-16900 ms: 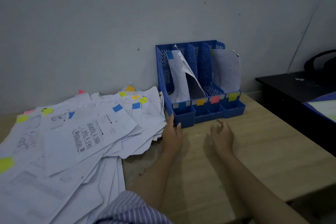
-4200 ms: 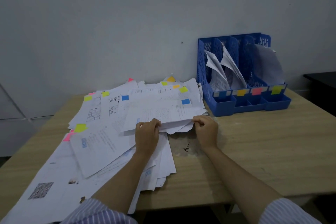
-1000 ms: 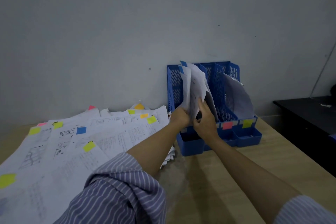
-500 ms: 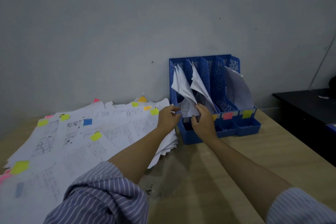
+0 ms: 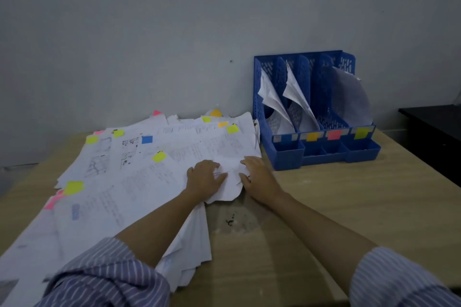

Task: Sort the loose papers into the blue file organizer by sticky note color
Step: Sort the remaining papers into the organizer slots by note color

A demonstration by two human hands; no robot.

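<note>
The blue file organizer [image 5: 321, 157] stands against the wall at the right. Its front carries blue, orange, pink and yellow notes. White papers lean in the first, second and fourth slots; the pink slot looks empty. A wide pile of loose papers [image 5: 139, 182] with yellow, blue, orange and pink sticky notes covers the table's left half. My left hand [image 5: 205, 178] lies on the pile's near right corner and pinches the creased top sheet. My right hand [image 5: 259, 177] rests on the same corner with straight fingers, close beside the left.
The wooden table [image 5: 349, 207] runs right and toward me from the pile, with a dark stain [image 5: 230, 219] near its middle. A black side table [image 5: 434, 129] stands at the far right. A grey wall is right behind the organizer.
Both hands have left the organizer's first slots and come down left onto the pile's near corner. The sheet they held now leans in the organizer.
</note>
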